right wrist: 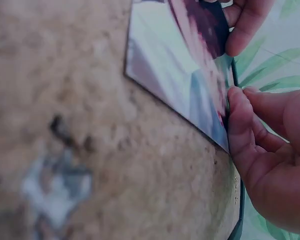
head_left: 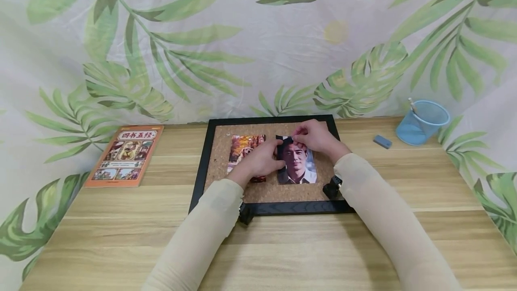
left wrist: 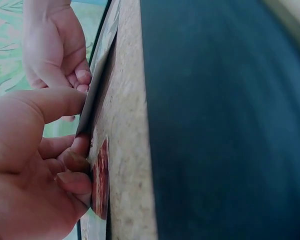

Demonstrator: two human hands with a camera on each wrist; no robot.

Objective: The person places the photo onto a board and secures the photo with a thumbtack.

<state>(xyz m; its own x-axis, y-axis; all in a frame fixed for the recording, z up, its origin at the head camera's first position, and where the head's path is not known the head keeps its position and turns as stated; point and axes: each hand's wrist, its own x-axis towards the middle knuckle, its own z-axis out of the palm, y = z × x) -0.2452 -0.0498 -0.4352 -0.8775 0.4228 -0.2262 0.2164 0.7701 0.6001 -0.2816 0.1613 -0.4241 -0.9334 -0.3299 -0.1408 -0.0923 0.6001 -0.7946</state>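
Observation:
A portrait photo (head_left: 296,165) of a person lies against the cork board (head_left: 258,194), right of centre. My left hand (head_left: 260,160) pinches its left edge; in the left wrist view the photo's edge (left wrist: 92,100) stands a little off the cork, between thumb and fingers. At the photo's top edge, my right hand (head_left: 317,137) pinches a small pale thing that looks like a push pin, mostly hidden by the fingertips. A second photo (head_left: 247,143), with a dog and autumn leaves, is on the board's left, partly behind my left hand.
The board has a black frame (head_left: 282,208). An orange book (head_left: 125,156) lies to the left on the wooden table (head_left: 282,255). A blue eraser (head_left: 382,142) and a blue mesh pen cup (head_left: 418,127) are at the right. A leaf-patterned curtain (head_left: 282,57) hangs behind.

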